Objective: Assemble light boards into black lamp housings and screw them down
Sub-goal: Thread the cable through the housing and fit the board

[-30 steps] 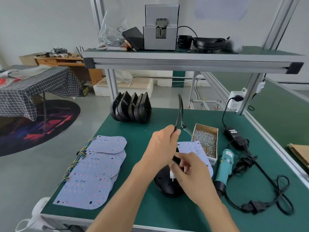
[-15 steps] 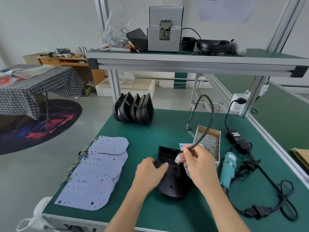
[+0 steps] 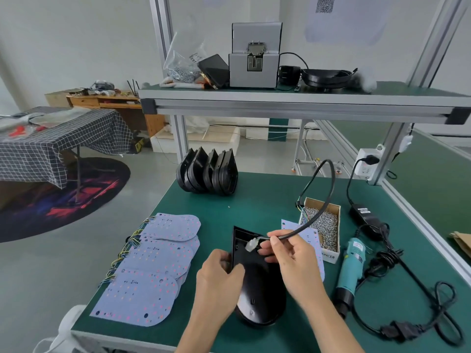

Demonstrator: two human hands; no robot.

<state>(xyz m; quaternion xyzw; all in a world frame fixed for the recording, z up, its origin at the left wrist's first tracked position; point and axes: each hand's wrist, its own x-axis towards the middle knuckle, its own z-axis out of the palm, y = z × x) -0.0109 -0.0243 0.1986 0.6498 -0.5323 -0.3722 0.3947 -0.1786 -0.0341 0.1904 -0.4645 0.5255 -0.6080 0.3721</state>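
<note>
A black lamp housing (image 3: 257,289) lies open side up on the green table (image 3: 254,207) in front of me. My left hand (image 3: 216,278) grips its left rim. My right hand (image 3: 290,261) pinches a black cable (image 3: 328,189) near its white connector (image 3: 251,244), which hangs over the housing's far end. The cable arcs up and back toward a light board (image 3: 309,234) lying partly under my right hand. A stack of light boards (image 3: 155,263) with coloured wires lies to the left. Several empty black housings (image 3: 207,171) stand on edge at the far side.
A cardboard box of screws (image 3: 322,222) sits right of the housing. A teal electric screwdriver (image 3: 350,266) lies beside it, with its power brick (image 3: 364,212) and looped cords. A wall socket (image 3: 367,165) hangs on the frame post. The overhead shelf holds a grey screw feeder (image 3: 254,57).
The housing has been laid down flat. My left hand has let go of the cable and taken the housing's left rim. My right hand has brought the connector over the housing.
</note>
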